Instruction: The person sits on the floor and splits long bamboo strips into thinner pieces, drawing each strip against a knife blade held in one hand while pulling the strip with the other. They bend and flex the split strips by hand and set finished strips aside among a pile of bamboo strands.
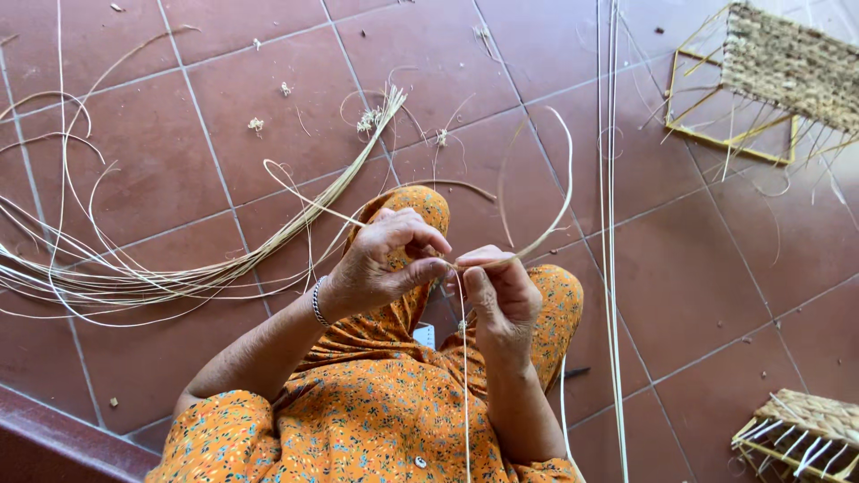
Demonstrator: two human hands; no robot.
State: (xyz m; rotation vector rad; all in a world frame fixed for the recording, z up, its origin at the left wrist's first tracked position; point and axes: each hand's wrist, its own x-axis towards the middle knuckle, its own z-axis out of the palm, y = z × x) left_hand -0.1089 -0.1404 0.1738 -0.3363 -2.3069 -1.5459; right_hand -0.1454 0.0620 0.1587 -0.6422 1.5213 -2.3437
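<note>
I see the tiled floor [716, 295] carrying a fanned bundle of rattan strips [134, 277] within reach – my left hand [380, 264] and right hand [497, 291] pinch one pale strip [546, 228] between them, taut over my lap.

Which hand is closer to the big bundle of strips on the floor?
Left. The left hand is just right of the bundle of strips; the right hand sits farther right, beyond it.
</note>
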